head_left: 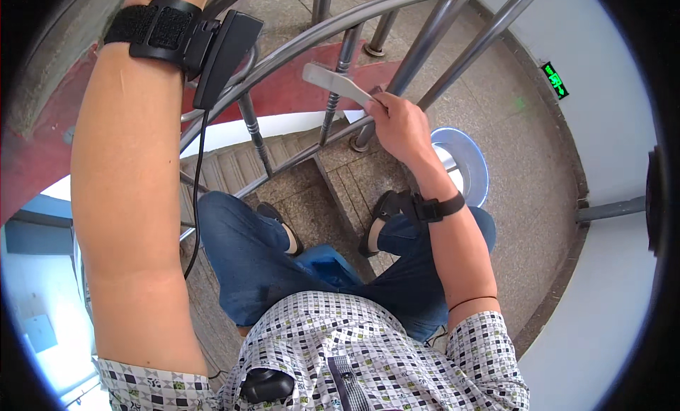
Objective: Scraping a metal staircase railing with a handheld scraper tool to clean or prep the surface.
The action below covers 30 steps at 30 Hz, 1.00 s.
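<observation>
My right hand (404, 128) is closed around the end of a flat, pale grey scraper (333, 82). The scraper's broad blade points up and left, over the curved metal stair railing (340, 23), and I cannot tell whether it touches the bars. Beside that hand stand the railing's upright posts. My left forearm (131, 220) reaches up the left side past the railing, and its hand lies beyond the top edge, out of sight. A black strap with a dark device (228, 57) sits on the left wrist, and a cable hangs from it.
A clear bucket with a blue rim (469, 156) stands on the speckled floor by my right knee. Between my legs lies a blue plastic bag (322, 266). Stairs (230, 163) show below the railing. Along the right runs a white wall with a green lit sign (554, 80).
</observation>
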Each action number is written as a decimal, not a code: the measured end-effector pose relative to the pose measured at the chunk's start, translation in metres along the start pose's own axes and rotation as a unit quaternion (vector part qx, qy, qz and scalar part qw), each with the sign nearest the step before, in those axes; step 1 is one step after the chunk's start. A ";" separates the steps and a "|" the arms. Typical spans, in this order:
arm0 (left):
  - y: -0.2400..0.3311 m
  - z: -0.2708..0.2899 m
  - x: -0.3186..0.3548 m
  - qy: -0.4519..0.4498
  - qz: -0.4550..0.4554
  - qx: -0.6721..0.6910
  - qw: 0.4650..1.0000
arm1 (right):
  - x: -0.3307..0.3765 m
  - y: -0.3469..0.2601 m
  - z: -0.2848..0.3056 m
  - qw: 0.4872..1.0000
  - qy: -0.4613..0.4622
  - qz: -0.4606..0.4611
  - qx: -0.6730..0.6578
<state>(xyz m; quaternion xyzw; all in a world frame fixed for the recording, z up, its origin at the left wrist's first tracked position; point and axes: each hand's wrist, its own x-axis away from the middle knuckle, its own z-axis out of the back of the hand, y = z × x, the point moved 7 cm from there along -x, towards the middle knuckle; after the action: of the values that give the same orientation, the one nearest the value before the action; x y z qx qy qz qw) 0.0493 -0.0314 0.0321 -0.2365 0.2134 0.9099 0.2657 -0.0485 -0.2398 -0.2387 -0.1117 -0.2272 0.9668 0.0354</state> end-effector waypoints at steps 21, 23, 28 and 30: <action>0.000 -0.003 0.005 0.002 0.042 0.012 0.999 | -0.006 -0.002 0.002 0.999 -0.001 0.012 -0.037; -0.002 -0.001 0.002 0.001 0.036 -0.004 0.999 | -0.011 -0.006 -0.003 0.999 -0.007 0.006 -0.039; -0.003 -0.001 -0.001 -0.001 0.033 -0.029 0.999 | -0.004 0.008 0.002 0.998 -0.018 -0.001 -0.053; -0.004 0.000 -0.002 0.005 0.033 -0.033 0.999 | 0.001 0.017 0.009 0.998 -0.024 -0.008 -0.051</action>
<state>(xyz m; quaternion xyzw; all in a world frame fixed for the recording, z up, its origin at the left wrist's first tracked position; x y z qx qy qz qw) 0.0529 -0.0289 0.0325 -0.2424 0.1925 0.9236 0.2262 -0.0518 -0.2591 -0.2386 -0.0880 -0.2779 0.9560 0.0316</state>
